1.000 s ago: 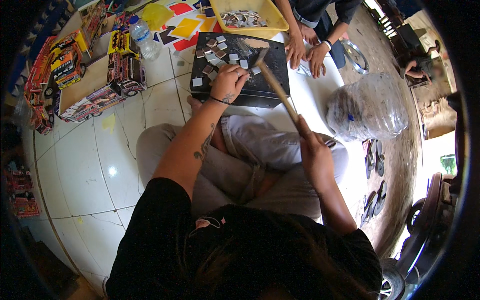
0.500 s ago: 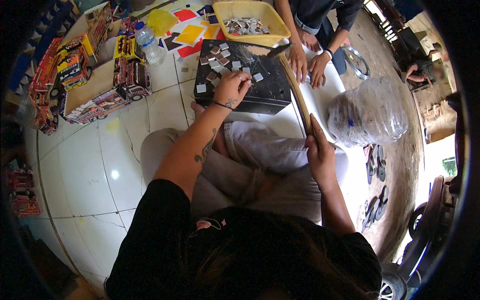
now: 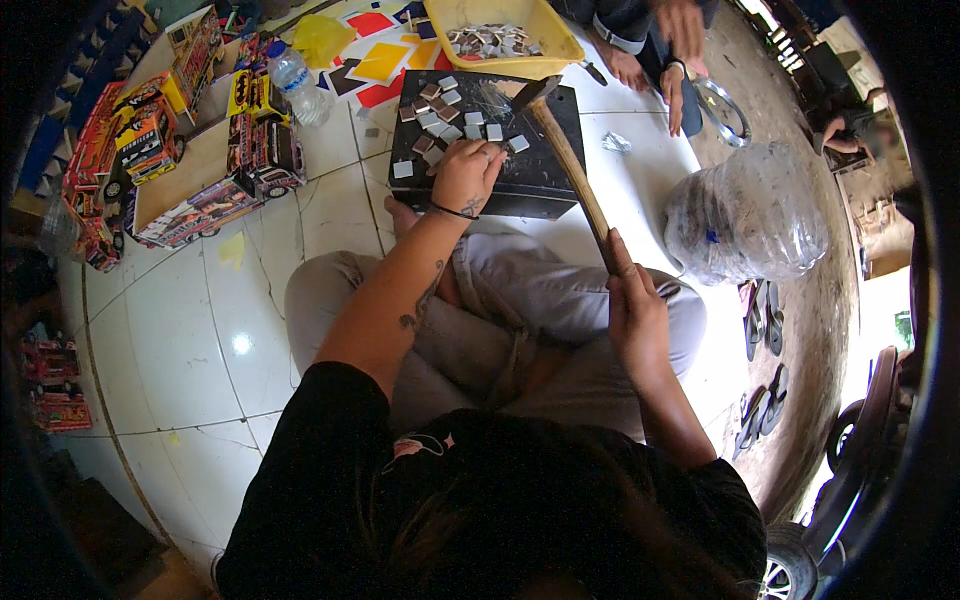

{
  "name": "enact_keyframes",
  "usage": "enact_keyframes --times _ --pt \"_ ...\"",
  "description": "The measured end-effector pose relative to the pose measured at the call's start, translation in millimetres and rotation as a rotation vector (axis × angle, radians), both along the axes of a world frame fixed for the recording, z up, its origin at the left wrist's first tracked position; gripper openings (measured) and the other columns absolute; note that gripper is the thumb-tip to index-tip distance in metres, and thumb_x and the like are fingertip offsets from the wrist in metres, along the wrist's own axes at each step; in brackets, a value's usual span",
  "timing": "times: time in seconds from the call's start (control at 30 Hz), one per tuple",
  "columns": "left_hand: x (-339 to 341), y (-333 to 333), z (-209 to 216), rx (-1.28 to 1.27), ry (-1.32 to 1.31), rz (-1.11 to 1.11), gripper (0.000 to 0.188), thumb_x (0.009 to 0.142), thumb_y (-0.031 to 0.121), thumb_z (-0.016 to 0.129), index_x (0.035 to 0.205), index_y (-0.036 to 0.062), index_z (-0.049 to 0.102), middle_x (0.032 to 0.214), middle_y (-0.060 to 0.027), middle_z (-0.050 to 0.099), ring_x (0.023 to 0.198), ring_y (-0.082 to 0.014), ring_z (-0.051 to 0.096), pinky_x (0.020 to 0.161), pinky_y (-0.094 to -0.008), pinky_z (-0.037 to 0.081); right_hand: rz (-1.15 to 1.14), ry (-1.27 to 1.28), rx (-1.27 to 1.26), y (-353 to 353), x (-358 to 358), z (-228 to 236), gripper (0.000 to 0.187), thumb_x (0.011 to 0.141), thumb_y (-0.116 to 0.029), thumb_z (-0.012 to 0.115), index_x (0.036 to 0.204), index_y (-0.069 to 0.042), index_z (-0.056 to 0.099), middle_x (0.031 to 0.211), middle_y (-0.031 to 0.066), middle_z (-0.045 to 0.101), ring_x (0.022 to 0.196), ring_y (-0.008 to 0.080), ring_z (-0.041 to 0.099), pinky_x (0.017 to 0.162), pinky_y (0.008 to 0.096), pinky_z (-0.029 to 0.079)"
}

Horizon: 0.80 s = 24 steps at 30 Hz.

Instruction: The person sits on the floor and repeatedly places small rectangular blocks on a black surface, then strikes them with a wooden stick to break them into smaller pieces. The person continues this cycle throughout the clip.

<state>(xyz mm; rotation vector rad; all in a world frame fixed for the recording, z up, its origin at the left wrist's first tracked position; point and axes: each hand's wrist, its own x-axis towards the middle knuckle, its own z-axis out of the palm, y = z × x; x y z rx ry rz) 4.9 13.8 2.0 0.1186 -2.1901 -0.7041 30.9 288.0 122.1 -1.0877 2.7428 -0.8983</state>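
Gripping a wooden-handled hammer (image 3: 563,150), the right hand (image 3: 637,315) tilts its dark metal head (image 3: 536,92) over the scuffed black box (image 3: 535,172); the left hand (image 3: 468,172) bunches beside flat square tiles (image 3: 429,120), its hold unclear. Unlike before, a co-worker's hands (image 3: 680,30) are away from the silvery heap (image 3: 615,143).

Over on the left, brightly painted toy trucks (image 3: 195,210) crowd the white tiled floor (image 3: 170,340), a blue-capped clear bottle (image 3: 295,92) right beside them! Beyond it, a crumpled yellow bag (image 3: 322,42), then coloured sheets (image 3: 382,60) spread at the far side. Swing right: a bulky bundle in clear plastic (image 3: 745,215), a metal ring (image 3: 741,126) farther back, dark sandals (image 3: 774,318) nearer, and a wheel (image 3: 790,565) at near right!
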Motion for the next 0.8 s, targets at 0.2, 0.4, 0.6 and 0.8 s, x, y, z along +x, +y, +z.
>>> enact_keyframes --times 0.2,0.4,0.6,0.8 --pt "-0.3 3.5 -3.5 0.001 0.032 0.024 0.008 0.081 0.012 0.062 0.079 0.0039 0.062 0.079 -0.0127 0.062 0.078 -0.0333 0.058 0.074 -0.0409 0.046 0.002 0.022 -0.005 1.0 0.0 -5.4 0.056 0.090 -0.004 0.049 0.141 -0.022 0.037 0.091 0.0202 0.059 0.073 0.0381 0.062 0.062 0.0454 0.050" --pt "-0.8 6.4 -4.3 0.024 0.065 0.049 0.008 0.081 0.011 0.063 0.079 0.0039 0.062 0.078 -0.0126 0.061 0.078 -0.0336 0.058 0.074 -0.0414 0.045 0.013 0.025 0.013 2.7 -2.4 -6.9 0.056 0.089 -0.003 0.050 0.141 -0.021 0.038 0.090 0.0210 0.059 0.073 0.0379 0.062 0.062 0.0449 0.049" --pt "1.0 8.0 -5.5 0.057 0.047 0.062 0.008 0.081 0.011 0.064 0.079 0.0038 0.062 0.078 -0.0119 0.061 0.080 -0.0335 0.059 0.075 -0.0416 0.045 0.034 0.022 -0.015 1.9 -3.9 -10.8 0.057 0.089 -0.004 0.050 0.141 -0.024 0.037 0.091 0.0196 0.059 0.071 0.0377 0.062 0.063 0.0456 0.050" --pt "0.2 7.9 -7.3 0.050 0.040 0.072 0.007 0.081 0.011 0.064 0.078 0.0041 0.063 0.078 -0.0118 0.061 0.080 -0.0332 0.058 0.076 -0.0415 0.045 0.008 0.003 0.078 3.8 -3.6 -10.6 0.058 0.088 -0.003 0.051 0.141 -0.024 0.037 0.093 0.0200 0.060 0.073 0.0386 0.062 0.064 0.0464 0.050"
